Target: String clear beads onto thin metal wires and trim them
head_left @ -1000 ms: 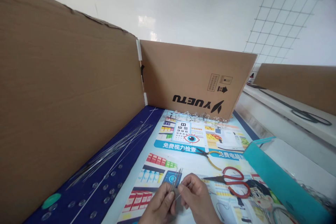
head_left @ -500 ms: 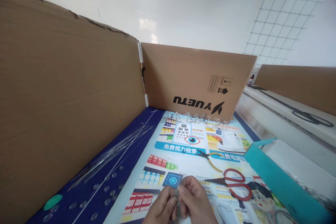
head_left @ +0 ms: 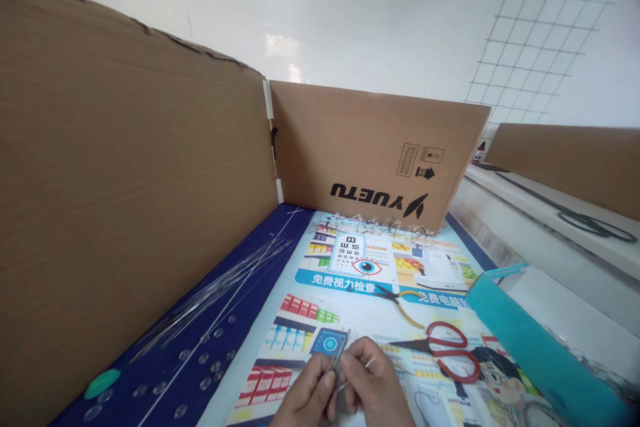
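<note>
Low in the middle of the head view, my left hand (head_left: 311, 392) is closed on a small bundle of thin metal wires (head_left: 342, 347), whose ends stick up past the fingers. My right hand (head_left: 371, 380) is close beside it, with thumb and fingers pinching a single thin wire (head_left: 370, 363). One end of that wire shows above the right fingers, and another part slants between the hands. Beyond the hands lie yellow-handled pliers (head_left: 404, 307). To the right, red-handled scissors (head_left: 445, 351) lie with their dark blades pointing left, near my right hand.
Long wires (head_left: 225, 287) and several clear round beads (head_left: 204, 357) lie on the blue strip at left, near a green disc (head_left: 102, 383). Cardboard walls (head_left: 125, 147) stand left and behind. A teal box (head_left: 540, 347) holds wire pieces. Small wire pieces (head_left: 385, 223) line the back.
A wire now sticks out above my right fingers and slants between the hands, where it hardly showed before. Both hands have stayed in nearly the same place.
</note>
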`<act>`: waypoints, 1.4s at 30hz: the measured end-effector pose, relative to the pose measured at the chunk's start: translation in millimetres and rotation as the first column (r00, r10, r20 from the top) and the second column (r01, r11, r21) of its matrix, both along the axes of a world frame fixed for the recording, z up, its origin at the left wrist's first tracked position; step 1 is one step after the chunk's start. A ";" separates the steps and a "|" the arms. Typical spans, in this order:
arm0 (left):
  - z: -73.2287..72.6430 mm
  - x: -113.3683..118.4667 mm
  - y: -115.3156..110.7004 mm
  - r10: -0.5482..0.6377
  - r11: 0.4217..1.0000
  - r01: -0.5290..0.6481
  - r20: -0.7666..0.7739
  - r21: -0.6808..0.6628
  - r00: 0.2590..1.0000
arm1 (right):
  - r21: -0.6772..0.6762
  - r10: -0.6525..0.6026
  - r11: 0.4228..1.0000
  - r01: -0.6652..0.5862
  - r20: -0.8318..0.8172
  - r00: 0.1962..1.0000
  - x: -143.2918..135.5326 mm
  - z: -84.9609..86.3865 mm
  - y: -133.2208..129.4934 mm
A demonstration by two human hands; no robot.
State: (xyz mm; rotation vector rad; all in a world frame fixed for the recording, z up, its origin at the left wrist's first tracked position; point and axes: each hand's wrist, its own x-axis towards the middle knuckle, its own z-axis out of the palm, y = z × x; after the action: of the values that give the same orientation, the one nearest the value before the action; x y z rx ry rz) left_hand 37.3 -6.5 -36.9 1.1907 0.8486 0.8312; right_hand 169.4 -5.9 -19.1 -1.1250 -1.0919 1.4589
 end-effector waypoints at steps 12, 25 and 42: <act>5.8 -0.1 -2.4 0.008 0.998 -0.007 0.006 -0.060 1.000 | 0.048 0.016 0.999 -0.014 -0.037 0.999 -0.2 -1.1 -0.8; 4.0 0.5 -2.0 0.022 0.998 -0.023 -0.014 -0.058 1.000 | 0.019 -0.006 1.000 0.005 0.030 1.000 0.3 -5.1 -0.9; 3.5 0.5 -1.8 0.020 1.000 -0.021 -0.020 -0.016 1.000 | -0.079 -0.040 0.996 0.028 -0.157 0.987 -5.7 -10.2 1.1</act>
State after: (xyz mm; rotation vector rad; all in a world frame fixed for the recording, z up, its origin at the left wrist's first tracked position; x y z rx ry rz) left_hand 37.8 -8.3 -33.4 1.1793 0.8830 0.8292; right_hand 163.7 -4.8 -29.3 -1.0559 -0.9092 1.5460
